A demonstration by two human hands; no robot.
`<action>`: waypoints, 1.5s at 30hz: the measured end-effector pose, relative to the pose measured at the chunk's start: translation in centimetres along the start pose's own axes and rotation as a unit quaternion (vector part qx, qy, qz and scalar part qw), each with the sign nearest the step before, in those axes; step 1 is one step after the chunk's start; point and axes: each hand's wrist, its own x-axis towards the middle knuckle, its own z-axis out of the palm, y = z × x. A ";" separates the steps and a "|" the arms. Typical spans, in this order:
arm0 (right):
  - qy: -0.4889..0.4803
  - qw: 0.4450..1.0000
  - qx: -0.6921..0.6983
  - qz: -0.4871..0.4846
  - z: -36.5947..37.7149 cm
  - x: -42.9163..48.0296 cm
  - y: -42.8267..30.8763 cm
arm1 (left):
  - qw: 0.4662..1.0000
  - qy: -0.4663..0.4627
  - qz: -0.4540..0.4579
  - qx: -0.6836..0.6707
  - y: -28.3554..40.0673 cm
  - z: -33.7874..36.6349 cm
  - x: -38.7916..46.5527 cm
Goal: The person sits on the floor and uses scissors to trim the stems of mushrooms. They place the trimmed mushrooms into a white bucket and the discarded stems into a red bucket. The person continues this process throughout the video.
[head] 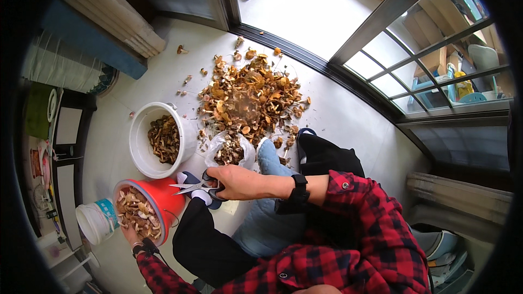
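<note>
My right hand [233, 181] holds a pair of scissors [188, 188] by its dark handles, blades parted and pointing left. My left hand [131, 234] is at the near rim of a red bucket [166, 198] filled with pale mushrooms [138, 213]; its fingers are partly hidden, so its grip does not show. A large heap of brown and orange mushrooms [253, 94] lies on the floor. Just beyond my right hand, a clear plastic bag [248, 152] holds mushroom trimmings. To its left, a white bucket [139, 143] contains darker brown mushrooms.
A smaller white bucket with a blue label [90, 223] lies beside the red one. Dark sliding-door track [314, 63] runs beyond the heap. A glazed door [408, 55] is at the right, a shelf unit [69, 159] at the left. My slippered feet are near the buckets and heap.
</note>
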 end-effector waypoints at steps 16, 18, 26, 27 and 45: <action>0.349 0.900 0.024 0.260 -27.7 -9.2 24.9 | 0.879 -0.417 0.227 -0.041 36.4 20.7 -25.2; 0.411 0.857 -0.041 0.307 -26.9 -8.2 33.9 | 0.830 -0.434 0.347 -0.051 44.0 23.3 -31.0; 0.489 0.795 -0.071 0.351 -23.5 -2.5 48.2 | 0.494 -0.568 0.316 -0.577 61.7 24.5 -40.7; 0.474 0.792 -0.071 0.378 -23.0 -2.3 48.2 | 0.474 -0.587 0.293 -0.588 62.4 24.7 -40.6; 0.509 0.845 -0.008 0.165 -19.0 -4.0 40.0 | 0.396 -0.596 0.168 -0.678 56.6 21.5 -37.3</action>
